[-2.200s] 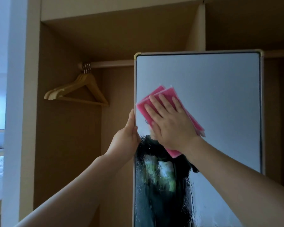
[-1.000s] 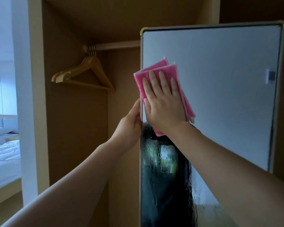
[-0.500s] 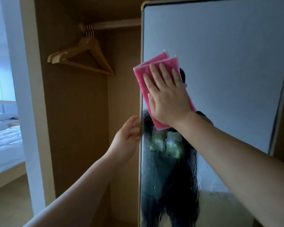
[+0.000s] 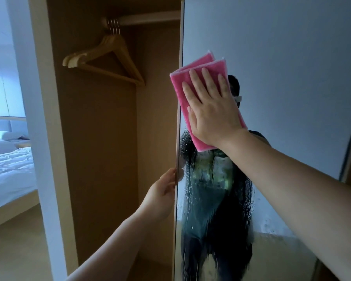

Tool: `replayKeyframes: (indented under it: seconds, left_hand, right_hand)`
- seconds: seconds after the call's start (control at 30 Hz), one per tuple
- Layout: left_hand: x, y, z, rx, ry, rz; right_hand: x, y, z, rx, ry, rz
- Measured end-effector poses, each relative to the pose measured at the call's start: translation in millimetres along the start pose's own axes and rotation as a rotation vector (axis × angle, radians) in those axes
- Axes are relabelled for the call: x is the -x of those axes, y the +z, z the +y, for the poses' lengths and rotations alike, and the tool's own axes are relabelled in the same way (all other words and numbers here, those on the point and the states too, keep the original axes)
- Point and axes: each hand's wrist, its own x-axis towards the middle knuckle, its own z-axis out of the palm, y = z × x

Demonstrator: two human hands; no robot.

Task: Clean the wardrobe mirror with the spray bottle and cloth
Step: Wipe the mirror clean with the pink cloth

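Observation:
The tall wardrobe mirror (image 4: 288, 78) fills the right half of the view. Its lower part is wet with running drops; its upper part looks dry. A folded pink cloth (image 4: 185, 82) lies flat on the glass near the mirror's left edge. My right hand (image 4: 211, 110) presses on it with fingers spread. My left hand (image 4: 162, 191) holds the mirror's left frame edge lower down, fingers curled round it. No spray bottle is in view.
Left of the mirror is an open wooden wardrobe bay (image 4: 101, 138) with several wooden hangers (image 4: 107, 57) on a rail (image 4: 146, 18). A white wall edge (image 4: 28, 118) and a bed (image 4: 8, 169) lie further left.
My right hand and the pink cloth have slid down the mirror's left side. My left hand has shifted lower along the frame edge. The view has tilted downward.

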Motion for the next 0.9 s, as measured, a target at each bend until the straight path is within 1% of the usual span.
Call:
replayKeyframes:
  seconds: [0.27,0.43,0.53,0.67,0.9]
  left_hand:
    - [15,1,-5,0.029,0.05,-0.162]
    - [14,-2,-12,0.027,0.015,-0.161]
    - [13,-4,-17,0.014,0.031,-0.204]
    - [17,-4,-11,0.022,0.018,-0.222]
    - [24,-4,0,0.04,0.038,-0.263]
  right_hand:
    - [6,7,-6,0.013,0.01,0.002]
    - [25,14,-20,-0.024,0.026,0.018]
    - [44,20,-32,-0.031,0.031,0.0]
    - [67,28,-45,-0.05,0.039,-0.024]
    - [99,35,-67,-0.093,0.068,-0.015]
